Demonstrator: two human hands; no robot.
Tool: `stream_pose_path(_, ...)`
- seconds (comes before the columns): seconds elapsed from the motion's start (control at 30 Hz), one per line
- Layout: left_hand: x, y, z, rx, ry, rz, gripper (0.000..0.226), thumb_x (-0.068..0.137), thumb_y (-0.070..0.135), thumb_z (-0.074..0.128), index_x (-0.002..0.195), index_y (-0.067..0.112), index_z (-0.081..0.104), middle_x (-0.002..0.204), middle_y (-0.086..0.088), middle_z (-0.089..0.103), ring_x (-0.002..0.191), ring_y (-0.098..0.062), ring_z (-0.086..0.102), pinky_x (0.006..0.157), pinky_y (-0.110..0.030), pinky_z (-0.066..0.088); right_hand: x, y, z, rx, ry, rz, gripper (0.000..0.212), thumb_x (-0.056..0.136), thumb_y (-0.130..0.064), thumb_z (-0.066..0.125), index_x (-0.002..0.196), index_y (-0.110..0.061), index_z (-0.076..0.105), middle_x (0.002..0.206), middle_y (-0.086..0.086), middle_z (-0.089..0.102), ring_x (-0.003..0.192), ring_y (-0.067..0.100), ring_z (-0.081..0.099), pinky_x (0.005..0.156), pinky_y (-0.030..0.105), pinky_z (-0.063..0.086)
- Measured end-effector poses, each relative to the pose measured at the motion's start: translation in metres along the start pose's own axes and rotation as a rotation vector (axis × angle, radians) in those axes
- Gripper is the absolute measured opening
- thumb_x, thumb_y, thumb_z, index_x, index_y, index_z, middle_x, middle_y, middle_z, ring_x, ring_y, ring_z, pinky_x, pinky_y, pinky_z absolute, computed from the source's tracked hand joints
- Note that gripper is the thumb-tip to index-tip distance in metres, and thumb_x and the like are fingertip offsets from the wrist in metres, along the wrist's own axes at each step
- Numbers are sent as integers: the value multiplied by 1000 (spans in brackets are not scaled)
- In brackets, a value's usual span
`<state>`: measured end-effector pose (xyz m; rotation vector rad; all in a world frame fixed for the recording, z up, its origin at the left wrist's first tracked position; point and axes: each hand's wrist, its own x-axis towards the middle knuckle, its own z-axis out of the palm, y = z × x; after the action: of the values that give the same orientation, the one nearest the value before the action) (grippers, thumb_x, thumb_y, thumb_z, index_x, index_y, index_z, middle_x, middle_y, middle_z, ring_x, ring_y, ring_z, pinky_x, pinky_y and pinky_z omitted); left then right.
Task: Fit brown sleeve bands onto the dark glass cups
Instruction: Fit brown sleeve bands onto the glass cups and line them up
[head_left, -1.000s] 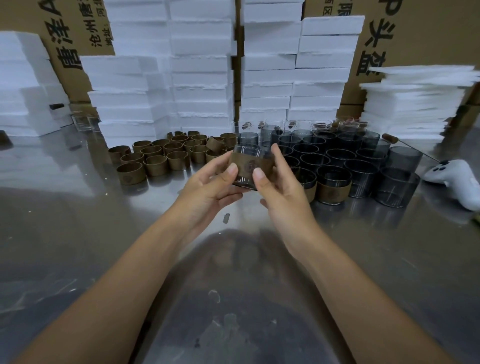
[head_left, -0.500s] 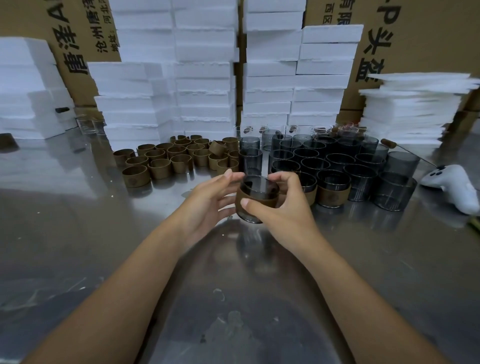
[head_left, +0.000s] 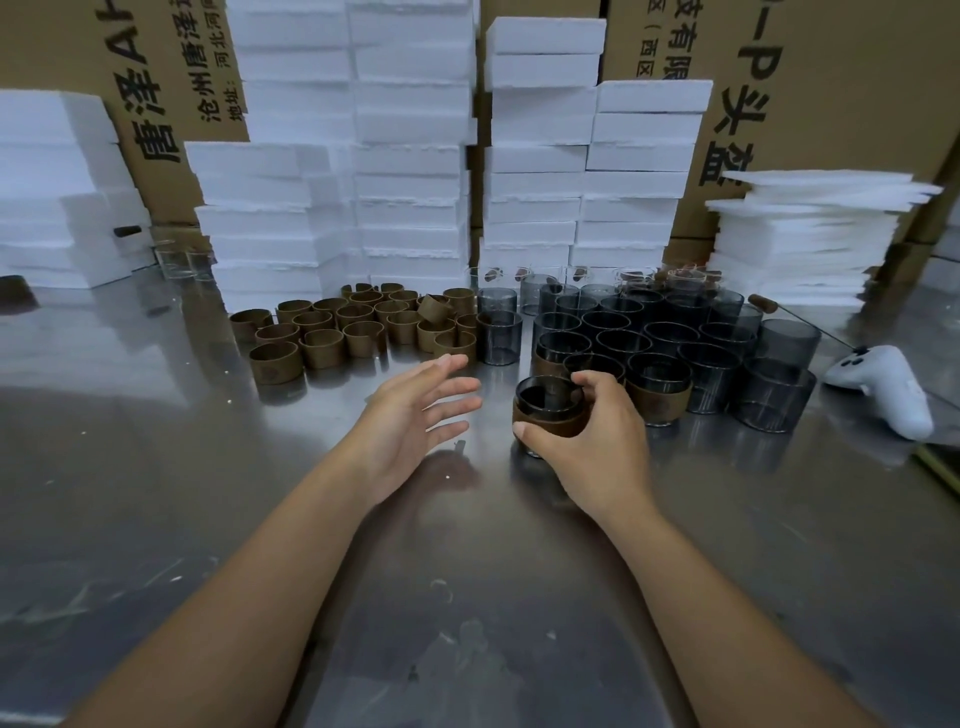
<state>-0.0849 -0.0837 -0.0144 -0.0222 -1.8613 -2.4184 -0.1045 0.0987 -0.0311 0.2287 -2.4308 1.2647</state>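
Starting at your left, loose brown sleeve bands (head_left: 358, 325) are standing on end in a tight cluster on the steel worktop (head_left: 156, 467), probably so that you can lift one at a time without untangling them. Just right of them your left hand (head_left: 410, 421) is hovering above the worktop with its fingers (head_left: 452, 387) straight and spread, gripping nothing. It is pointing toward the bands and looks placed to reach for a fresh one. Beyond it a single bare dark cup (head_left: 497, 338) is standing at the edge of the bands.

Next, your right hand (head_left: 592, 441) is wrapping its fingers and thumb round a dark glass cup (head_left: 548, 397) that is already wearing a brown band (head_left: 550, 423) around its lower wall, mouth up. You are holding it low at the front edge of the cups, and I cannot tell whether its base is touching the worktop. Two other banded cups (head_left: 657, 397) are standing just behind and to the right of it, so you seem to be gathering finished cups in the front row.

Behind and further right, the unbanded cups (head_left: 670, 332) are waiting, packed rim to rim. At the far right a white game controller (head_left: 883, 392) is lying apart from them.
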Motion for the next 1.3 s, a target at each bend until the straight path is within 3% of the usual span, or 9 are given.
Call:
stream_pose_path(0.17,2,-1,-1,-3,7,18,24,93,34,51,111,25,64,101,2,73,96,-14,70,78,-28,53,5,1,-3,-210,65,2,75,74,-49,75,136,-19,44,131,-1,51,125,19,40,87,33,41)
stream_pose_path(0.5,6,0,0,-8,-5,42,21,95,31,49,110,24,63,105,-2,70,94,-15,69,78,-28,52,20,1,-1,-446,72,-4,79,84,-56,62,144,-14,35,136,5,44,126,24,40,95,36,40)
stream_pose_path(0.77,8,-3,1,-22,-35,66,22,95,27,49,110,21,64,92,2,73,86,-12,71,80,-29,53,34,4,3,-679,61,-119,56,92,-54,50,134,-17,49,139,5,41,125,26,35,99,36,32)
stream_pose_path(0.93,10,-4,0,-17,-50,70,22,95,28,49,109,22,64,89,4,73,85,-12,70,75,-26,54,41,5,8,-720,83,-149,59,93,-54,47,138,-16,40,136,5,44,123,26,37,98,36,32)
stream_pose_path(1.1,11,-5,0,-21,-63,81,26,89,32,53,110,23,64,88,6,74,86,-11,71,73,-25,54,36,6,7,-667,34,-181,65,95,-53,43,147,-18,29,147,3,38,132,24,31,105,37,27)
stream_pose_path(1.2,11,-5,1,-21,-75,89,38,76,38,57,110,23,63,87,6,74,85,-11,71,73,-25,54,31,5,-6,-542,40,-215,59,96,-45,47,145,-17,34,144,3,40,133,23,32,106,38,27)
stream_pose_path(1.3,11,-5,0,-19,-73,89,39,75,39,58,110,23,64,88,5,74,86,-12,71,74,-26,54,31,7,-30,-460,125,-301,44,94,-32,55,134,-13,50,131,7,50,123,25,41,100,39,34)
